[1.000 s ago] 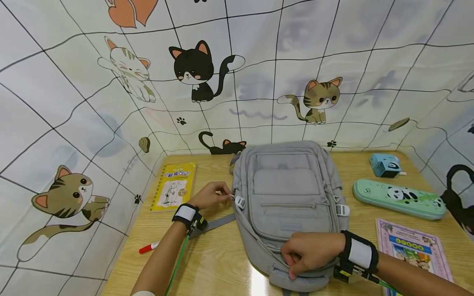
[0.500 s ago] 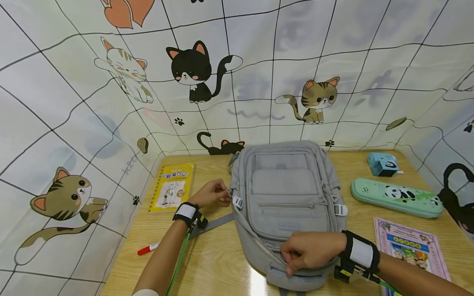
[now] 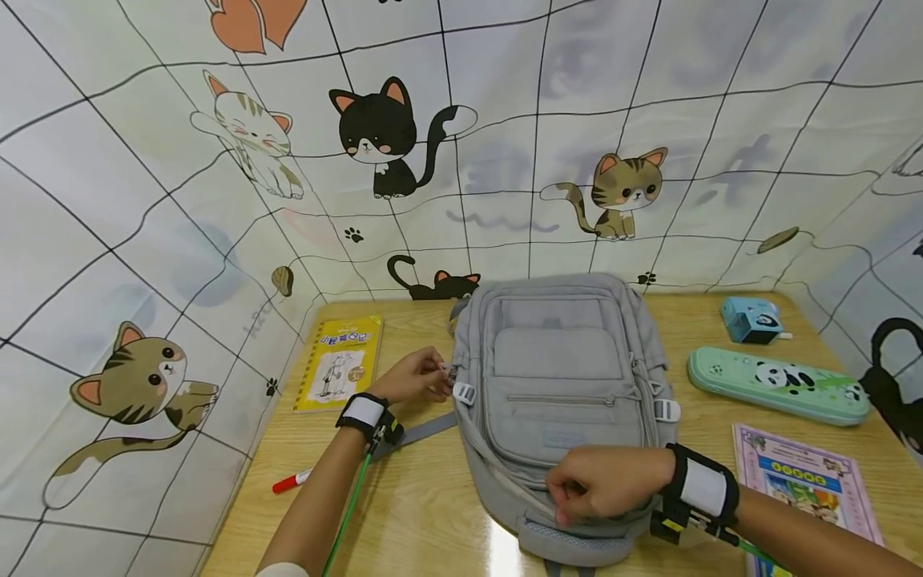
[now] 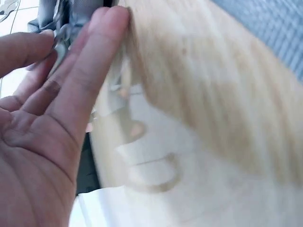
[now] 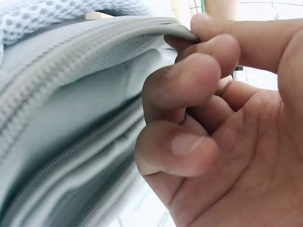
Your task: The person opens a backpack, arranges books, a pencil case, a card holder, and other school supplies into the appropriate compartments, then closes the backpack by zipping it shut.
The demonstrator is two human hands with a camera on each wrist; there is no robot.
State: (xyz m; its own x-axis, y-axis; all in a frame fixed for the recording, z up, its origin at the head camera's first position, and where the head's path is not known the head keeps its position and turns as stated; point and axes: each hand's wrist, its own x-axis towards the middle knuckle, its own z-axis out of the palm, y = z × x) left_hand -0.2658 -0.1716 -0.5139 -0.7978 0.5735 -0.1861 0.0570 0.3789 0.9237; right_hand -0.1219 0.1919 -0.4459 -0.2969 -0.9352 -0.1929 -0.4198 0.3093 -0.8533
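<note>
A grey backpack (image 3: pixel 555 357) lies on the table with its front panel up. At its left side my left hand (image 3: pixel 409 377) pinches a small metal zipper pull (image 4: pixel 60 51), seen between thumb and fingers in the left wrist view. My right hand (image 3: pixel 609 481) grips the zippered edge (image 5: pixel 42 87) of the bag's lower end, thumb against index finger, the other fingers curled. In the right wrist view the compartment beneath that edge gapes open, showing pale lining. The zipper's far stretch is hidden from the head view.
A yellow spiral notebook (image 3: pixel 339 365) and a red-capped marker (image 3: pixel 291 482) lie left of the bag. On the right are a blue pencil sharpener (image 3: pixel 751 320), a green panda pencil case (image 3: pixel 779 385) and a pink-bordered booklet (image 3: pixel 804 489). A cat-print curtain (image 3: pixel 497 160) rises behind the table.
My right hand has shifted slightly up the bag, still gripping the edge. The left hand's fingers have moved slightly at the zipper pull. The bag stays in place.
</note>
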